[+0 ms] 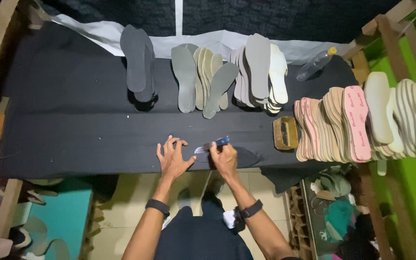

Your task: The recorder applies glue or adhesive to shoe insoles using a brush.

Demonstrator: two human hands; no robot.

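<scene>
While the left hand (173, 156) splays flat on black cloth (73, 125), right-hand fingers (216, 148) pinch a blue-handled brush (212, 145).

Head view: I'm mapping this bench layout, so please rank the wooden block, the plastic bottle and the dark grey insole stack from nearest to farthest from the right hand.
From the right hand:
1. Wooden block, just to its right on the black table.
2. Dark grey insole stack, far back left.
3. Plastic bottle, far back right, lying down.
</scene>
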